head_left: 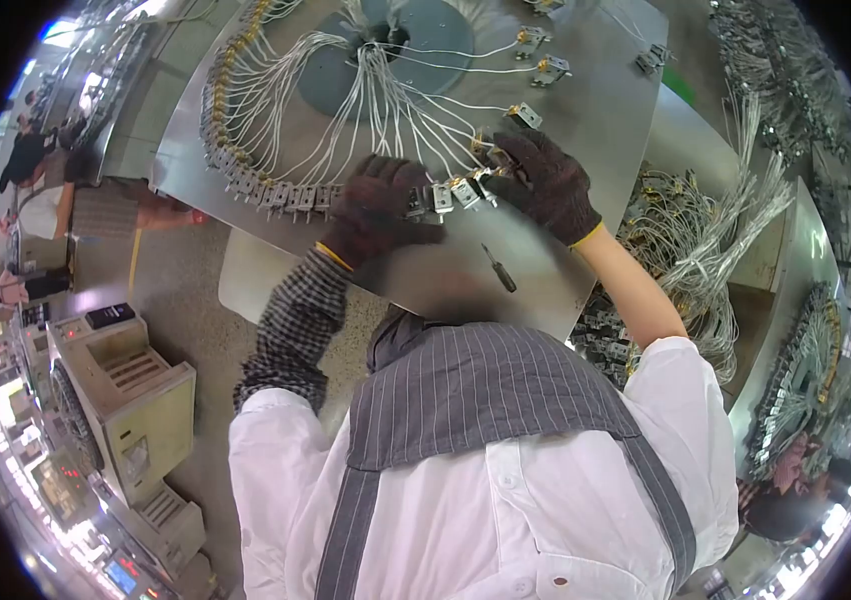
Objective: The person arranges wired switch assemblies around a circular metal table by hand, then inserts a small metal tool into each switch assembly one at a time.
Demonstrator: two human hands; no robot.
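Note:
Small metal box-shaped units (301,197), each on a thin whitish lead (345,110), are lined up in a curve on a metal table (425,270). My left hand (380,205), in a dark glove, lies curled over the front of the row, its fingers closed around units they partly hide. My right hand (550,185), also gloved, has thumb and fingers closed at the row's right end on a small metal unit, mostly covered. Between the hands several units (442,198) show. A screwdriver (498,270) with a dark handle lies on the table nearer my body.
The leads gather at the hub of a round grey disc (445,60). More units (550,70) sit along the right side. Bundles of wired parts (685,230) are heaped at right. A beige machine (135,400) stands left, and other people (40,210) are in the background.

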